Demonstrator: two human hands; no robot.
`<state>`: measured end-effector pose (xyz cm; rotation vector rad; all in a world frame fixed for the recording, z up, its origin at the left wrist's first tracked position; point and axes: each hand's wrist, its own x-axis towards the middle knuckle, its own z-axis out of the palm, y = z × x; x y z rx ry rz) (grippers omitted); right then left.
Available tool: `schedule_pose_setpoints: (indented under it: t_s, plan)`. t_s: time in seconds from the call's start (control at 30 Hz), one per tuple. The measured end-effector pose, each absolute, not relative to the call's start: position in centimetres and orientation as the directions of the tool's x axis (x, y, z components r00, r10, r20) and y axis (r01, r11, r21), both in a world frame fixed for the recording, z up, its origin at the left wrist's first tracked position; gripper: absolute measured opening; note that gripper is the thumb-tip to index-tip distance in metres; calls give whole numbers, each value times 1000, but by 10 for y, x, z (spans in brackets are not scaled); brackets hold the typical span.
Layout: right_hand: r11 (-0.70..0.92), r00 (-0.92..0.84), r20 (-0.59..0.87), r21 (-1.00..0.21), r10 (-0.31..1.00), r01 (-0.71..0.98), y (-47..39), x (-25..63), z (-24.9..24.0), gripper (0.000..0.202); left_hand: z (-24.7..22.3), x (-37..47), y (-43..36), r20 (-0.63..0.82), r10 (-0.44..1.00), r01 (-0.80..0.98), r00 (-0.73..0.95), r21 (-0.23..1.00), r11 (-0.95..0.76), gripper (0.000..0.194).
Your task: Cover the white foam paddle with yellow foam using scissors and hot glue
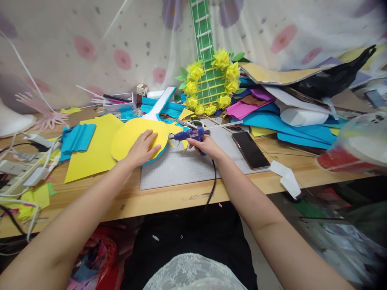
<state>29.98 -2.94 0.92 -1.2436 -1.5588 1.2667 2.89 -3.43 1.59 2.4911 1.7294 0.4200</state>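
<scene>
My left hand (pixel 143 148) lies flat with fingers spread on a rounded yellow paper piece (pixel 130 133), whose lower right edge shows blue beneath it. A white and blue neck-like strip (pixel 161 104) sticks out from behind its top. In my right hand (pixel 205 146) is a blue hot glue gun (pixel 192 135), its nozzle pointing left, close to the yellow piece's right edge. A white glue stick (pixel 226 125) juts from the gun's back, and its black cord drops over the table edge. Scissors and yellow scraps lie just behind the gun.
A grey cutting mat (pixel 178 173) lies under the work, with a phone (pixel 250 150) on its right side. Behind stands a green paper guitar (pixel 206 76) with yellow flowers. Coloured paper (pixel 290 127) is piled right, near a plastic cup (pixel 356 145). Power strips (pixel 21 173) and cables crowd the left.
</scene>
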Motion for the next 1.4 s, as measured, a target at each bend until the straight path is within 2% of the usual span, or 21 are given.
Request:
schedule_pose_setpoints:
  t_s: [0.3,0.43,0.67,0.93,1.07,1.23,1.4]
  plan:
    - [-30,-116,-41,-995,992,99,-25,300,6,35,17,34,-38,74,930,931,361,35,-364,75]
    - [-25,-103,-33,-996,994,81,-25,300,6,36,16,39,-38,61,932,933,358,-1,-359,76]
    - [-14,-110,-18,-999,994,35,-26,302,8,38,16,51,-42,56,952,953,301,-5,-302,74]
    - [-71,-6,-72,-964,997,-256,-22,306,13,40,17,55,-43,104,963,961,250,94,-260,67]
    - [-72,-1,-77,-935,997,-348,-19,308,12,40,14,67,-39,91,964,965,252,57,-257,64]
    - [-79,7,-85,-943,996,-324,-19,307,7,40,14,77,-43,68,968,970,243,-7,-244,63]
    - [-102,28,-118,-935,993,-340,-20,306,9,40,11,85,-45,96,978,982,186,23,-189,60]
